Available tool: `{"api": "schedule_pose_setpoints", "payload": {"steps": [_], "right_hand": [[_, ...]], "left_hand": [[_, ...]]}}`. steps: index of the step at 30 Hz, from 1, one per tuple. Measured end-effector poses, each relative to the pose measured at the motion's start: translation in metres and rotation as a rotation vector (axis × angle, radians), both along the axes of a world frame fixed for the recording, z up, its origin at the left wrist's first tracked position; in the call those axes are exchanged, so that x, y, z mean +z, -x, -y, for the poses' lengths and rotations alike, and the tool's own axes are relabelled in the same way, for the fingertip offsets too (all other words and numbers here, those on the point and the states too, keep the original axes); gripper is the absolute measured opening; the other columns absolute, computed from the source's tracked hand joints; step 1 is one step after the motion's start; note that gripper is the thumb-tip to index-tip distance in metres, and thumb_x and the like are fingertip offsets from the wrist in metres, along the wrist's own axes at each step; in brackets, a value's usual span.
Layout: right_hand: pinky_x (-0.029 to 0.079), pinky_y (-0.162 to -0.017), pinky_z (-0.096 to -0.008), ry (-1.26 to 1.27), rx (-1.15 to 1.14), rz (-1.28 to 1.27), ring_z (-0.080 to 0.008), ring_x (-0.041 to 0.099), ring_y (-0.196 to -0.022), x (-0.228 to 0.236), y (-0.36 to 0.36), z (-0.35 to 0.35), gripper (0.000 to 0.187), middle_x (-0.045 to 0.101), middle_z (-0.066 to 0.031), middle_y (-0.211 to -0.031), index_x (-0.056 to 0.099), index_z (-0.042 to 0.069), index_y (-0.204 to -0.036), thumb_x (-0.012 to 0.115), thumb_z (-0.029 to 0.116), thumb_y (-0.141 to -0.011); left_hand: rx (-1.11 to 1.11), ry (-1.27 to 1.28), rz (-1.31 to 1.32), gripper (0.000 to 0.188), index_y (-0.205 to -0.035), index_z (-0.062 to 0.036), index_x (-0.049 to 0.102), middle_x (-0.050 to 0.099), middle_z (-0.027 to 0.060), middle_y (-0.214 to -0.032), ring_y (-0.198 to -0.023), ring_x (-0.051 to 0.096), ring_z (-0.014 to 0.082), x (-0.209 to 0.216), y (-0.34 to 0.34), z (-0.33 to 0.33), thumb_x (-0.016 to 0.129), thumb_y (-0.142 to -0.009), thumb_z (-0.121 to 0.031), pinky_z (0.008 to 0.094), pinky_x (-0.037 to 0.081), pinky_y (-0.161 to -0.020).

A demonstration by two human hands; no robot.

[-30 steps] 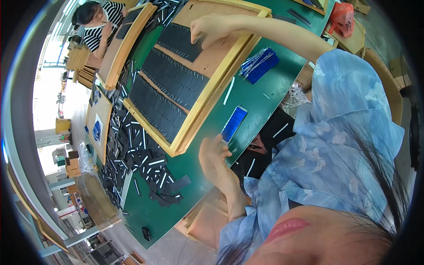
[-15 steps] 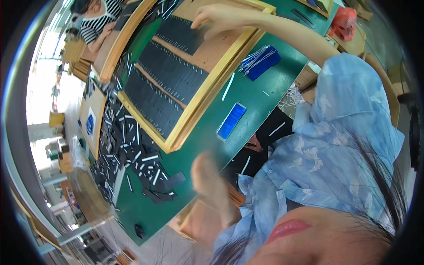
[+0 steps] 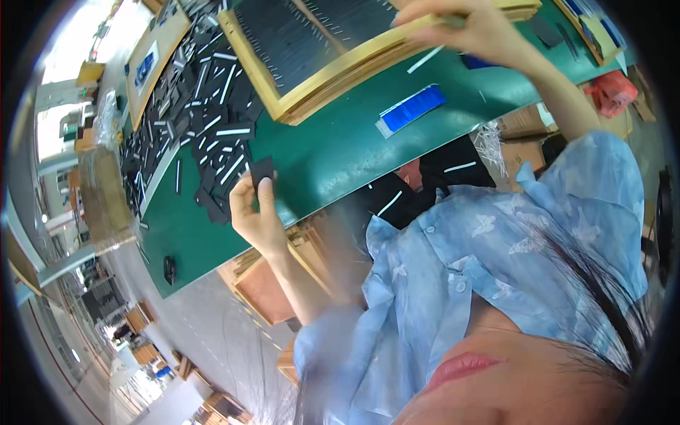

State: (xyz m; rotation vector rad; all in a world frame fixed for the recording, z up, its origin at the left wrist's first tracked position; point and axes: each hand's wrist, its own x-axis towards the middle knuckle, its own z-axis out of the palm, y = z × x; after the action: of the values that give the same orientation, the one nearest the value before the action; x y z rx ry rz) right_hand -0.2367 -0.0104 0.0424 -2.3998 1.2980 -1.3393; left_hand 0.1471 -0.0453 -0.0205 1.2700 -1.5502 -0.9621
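Observation:
My left hand [image 3: 258, 216] pinches a small black rectangular piece [image 3: 262, 171] between thumb and fingers, at the edge of a loose heap of black pieces with white strips [image 3: 212, 134]. My right hand [image 3: 471, 32] is over the near rim of a yellow wooden frame [image 3: 333, 83], its fingers stretched leftward and apart; whether they touch the rim is hard to tell. Inside the frame, black panels [image 3: 280, 35] lie in rows with short pale marks along their edges, and a brown strip shows between them. The frame's far part is cut off by the view.
On the green table [image 3: 319, 166] lie a blue rectangular packet [image 3: 412, 110] and a white strip [image 3: 425, 59]. A small black object [image 3: 169, 270] sits near the left table corner. A red plastic bag [image 3: 610, 93] is at the right. Wooden boxes [image 3: 265, 290] stand below the table edge.
My left hand has moved leftward and up to the heap and now holds a black piece. My right hand has come back from over the panels to the frame's near rim. The view has shifted.

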Motion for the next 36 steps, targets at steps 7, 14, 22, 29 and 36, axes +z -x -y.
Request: {"api": "schedule_pose_setpoints", "payload": {"steps": [7,14,22,29,36], "right_hand": [[0.048,-0.074,-0.0316,-0.181,0.401,0.111,-0.0233,0.060,-0.090,0.017,-0.074,-0.012,0.040,0.059,-0.0061,-0.100,0.063,0.008,-0.102,0.079,0.018,-0.066],[0.047,-0.062,-0.0332,-0.203,0.350,0.130,-0.0232,0.062,-0.070,0.018,-0.056,-0.028,0.018,0.061,-0.0074,-0.073,0.063,0.002,-0.080,0.074,0.012,-0.070],[0.048,-0.065,-0.0335,-0.147,-0.070,-0.002,-0.0260,0.063,-0.072,0.014,-0.051,-0.040,0.020,0.064,-0.0064,-0.074,0.059,0.005,-0.080,0.072,0.020,-0.073],[0.046,-0.068,-0.0336,-0.403,0.156,0.007,-0.0236,0.062,-0.084,0.015,-0.044,-0.035,0.024,0.063,-0.0051,-0.084,0.059,0.009,-0.089,0.072,0.020,-0.073],[0.042,-0.069,-0.0326,0.353,-0.025,-0.348,-0.0210,0.053,-0.083,0.005,-0.064,-0.022,0.027,0.054,-0.0019,-0.082,0.054,0.012,-0.091,0.068,0.030,-0.077]], "left_hand": [[-0.702,-0.567,-0.727,0.036,-0.103,-0.0034,0.053,0.057,0.0049,-0.079,-0.083,0.059,0.0218,0.027,0.096,-0.044,0.066,-0.086,-0.032,0.0364,0.053,-0.074],[-0.605,-0.925,-1.009,0.058,-0.114,0.0075,0.048,0.055,0.0257,-0.115,-0.085,0.062,0.0333,0.051,0.103,-0.050,0.048,-0.093,-0.047,0.0370,0.054,-0.069],[-0.238,-0.199,-0.480,0.029,-0.110,0.0090,0.055,0.064,0.0228,-0.100,-0.071,0.062,0.0166,0.043,0.116,-0.066,0.051,-0.096,-0.015,0.0230,0.052,-0.060],[-0.240,-0.307,-0.496,0.029,-0.112,0.0046,0.058,0.067,0.0144,-0.091,-0.066,0.061,0.0123,0.053,0.128,-0.069,0.052,-0.095,-0.018,0.0220,0.049,-0.059],[-0.278,-0.331,-0.505,0.033,-0.115,0.0059,0.057,0.066,0.0125,-0.085,-0.062,0.061,0.0113,0.053,0.131,-0.069,0.047,-0.097,-0.020,0.0192,0.047,-0.056]]}}
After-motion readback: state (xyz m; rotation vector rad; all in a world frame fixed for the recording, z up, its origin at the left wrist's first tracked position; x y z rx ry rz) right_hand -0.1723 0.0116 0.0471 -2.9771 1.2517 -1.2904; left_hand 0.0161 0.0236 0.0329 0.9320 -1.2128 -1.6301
